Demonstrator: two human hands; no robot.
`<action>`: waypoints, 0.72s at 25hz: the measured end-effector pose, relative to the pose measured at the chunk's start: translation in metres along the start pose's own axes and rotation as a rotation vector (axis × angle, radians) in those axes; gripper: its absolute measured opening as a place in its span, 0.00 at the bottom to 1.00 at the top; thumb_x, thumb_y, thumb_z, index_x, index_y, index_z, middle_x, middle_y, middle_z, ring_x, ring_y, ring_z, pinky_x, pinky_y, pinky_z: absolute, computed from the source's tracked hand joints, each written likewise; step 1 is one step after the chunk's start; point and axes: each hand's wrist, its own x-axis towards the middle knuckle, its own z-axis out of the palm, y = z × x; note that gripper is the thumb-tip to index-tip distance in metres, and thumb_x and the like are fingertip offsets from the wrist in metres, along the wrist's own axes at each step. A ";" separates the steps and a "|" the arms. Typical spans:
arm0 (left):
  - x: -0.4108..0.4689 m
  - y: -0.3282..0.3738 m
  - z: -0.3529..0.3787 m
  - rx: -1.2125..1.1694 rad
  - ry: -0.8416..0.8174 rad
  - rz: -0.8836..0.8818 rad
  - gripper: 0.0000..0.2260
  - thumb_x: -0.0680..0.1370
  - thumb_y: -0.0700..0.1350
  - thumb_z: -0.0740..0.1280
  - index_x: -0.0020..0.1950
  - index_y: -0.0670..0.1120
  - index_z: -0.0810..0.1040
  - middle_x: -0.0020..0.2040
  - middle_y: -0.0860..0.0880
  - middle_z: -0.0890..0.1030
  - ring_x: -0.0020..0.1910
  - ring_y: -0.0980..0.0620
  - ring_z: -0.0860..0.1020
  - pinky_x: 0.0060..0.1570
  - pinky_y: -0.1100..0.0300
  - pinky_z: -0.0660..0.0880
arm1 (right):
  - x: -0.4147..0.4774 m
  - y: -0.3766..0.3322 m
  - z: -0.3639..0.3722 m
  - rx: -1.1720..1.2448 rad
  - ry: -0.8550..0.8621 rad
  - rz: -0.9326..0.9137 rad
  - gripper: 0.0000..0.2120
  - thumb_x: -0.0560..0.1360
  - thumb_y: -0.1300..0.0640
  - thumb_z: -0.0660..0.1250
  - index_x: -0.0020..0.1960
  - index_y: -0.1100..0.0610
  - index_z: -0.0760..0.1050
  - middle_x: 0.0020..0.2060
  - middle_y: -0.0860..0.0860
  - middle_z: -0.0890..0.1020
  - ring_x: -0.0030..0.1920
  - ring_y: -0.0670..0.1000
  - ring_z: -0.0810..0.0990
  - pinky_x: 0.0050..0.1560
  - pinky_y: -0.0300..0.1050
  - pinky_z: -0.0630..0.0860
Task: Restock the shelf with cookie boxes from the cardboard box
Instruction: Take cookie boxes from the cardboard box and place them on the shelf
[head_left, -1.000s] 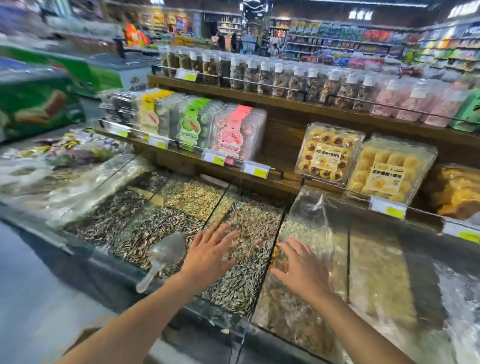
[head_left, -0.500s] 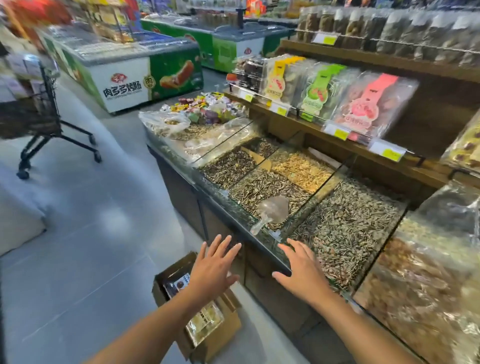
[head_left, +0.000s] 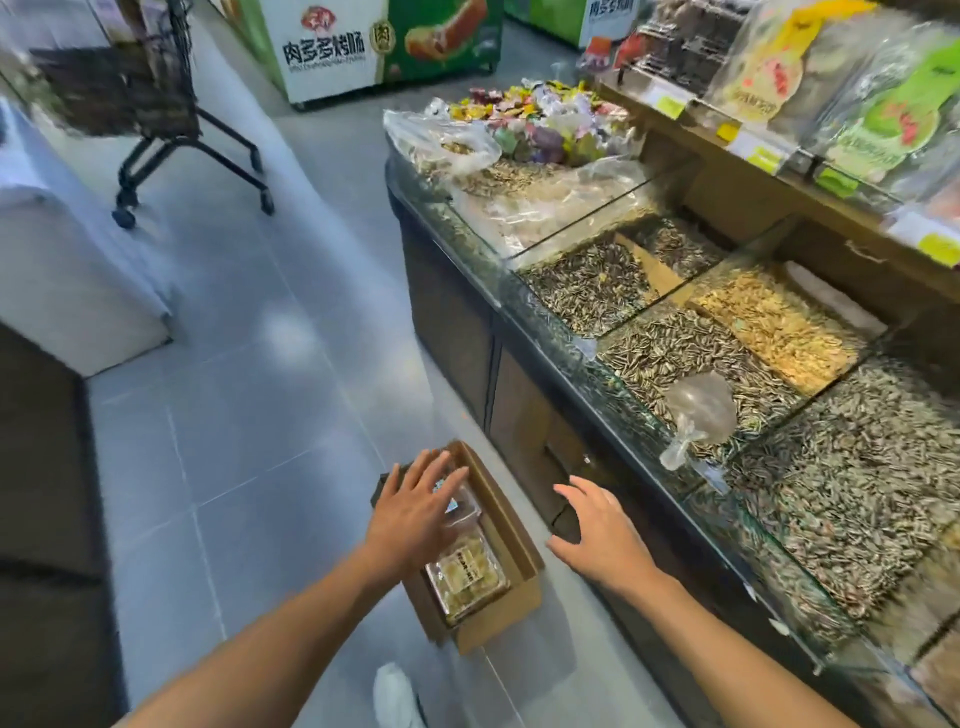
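Nearest, my white shoe (head_left: 396, 696) on the grey tiled floor (head_left: 249, 395). Above it, the cardboard box (head_left: 511, 540) stands open on the floor, just beside the base of the seed bench (head_left: 467, 312). Inside lies a clear cookie box (head_left: 470, 571) with yellow cookies showing through its lid; a second pack beneath my palm is too blurred to tell apart. My left hand (head_left: 415, 512) is over the far end of the cardboard box, fingers (head_left: 439, 475) spread apart and gripping nothing; whether they touch the pack I cannot tell. My right hand (head_left: 597, 530) hangs to the right of the cardboard box, in front of the bench, fingers loosely apart and empty. Farther: glass-walled bins of sunflower seeds (head_left: 675, 358), a clear scoop (head_left: 696, 410) lying on them. Above the bins, the wooden shelf (head_left: 727, 156) carries packaged goods and yellow price tags. Farthest: a shopping cart (head_left: 140, 88) and a green freezer chest (head_left: 384, 47).
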 end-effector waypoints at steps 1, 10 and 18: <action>0.004 -0.010 0.003 0.000 -0.014 0.002 0.35 0.81 0.66 0.60 0.85 0.58 0.52 0.86 0.51 0.49 0.85 0.43 0.46 0.81 0.40 0.46 | 0.008 -0.006 0.009 0.016 -0.011 0.014 0.35 0.75 0.41 0.68 0.79 0.48 0.63 0.79 0.48 0.62 0.79 0.52 0.59 0.77 0.52 0.61; 0.054 -0.064 0.094 -0.058 -0.127 -0.044 0.35 0.81 0.68 0.59 0.84 0.59 0.51 0.86 0.50 0.51 0.85 0.45 0.45 0.81 0.41 0.46 | 0.089 0.005 0.107 0.100 -0.168 0.098 0.32 0.77 0.43 0.68 0.78 0.49 0.63 0.77 0.48 0.66 0.76 0.51 0.64 0.74 0.49 0.65; 0.127 -0.082 0.259 -0.097 -0.133 -0.012 0.35 0.81 0.64 0.63 0.85 0.56 0.53 0.85 0.49 0.54 0.85 0.45 0.48 0.82 0.45 0.48 | 0.194 0.094 0.243 0.209 -0.198 0.158 0.31 0.78 0.48 0.69 0.78 0.52 0.64 0.74 0.51 0.71 0.73 0.53 0.69 0.70 0.49 0.68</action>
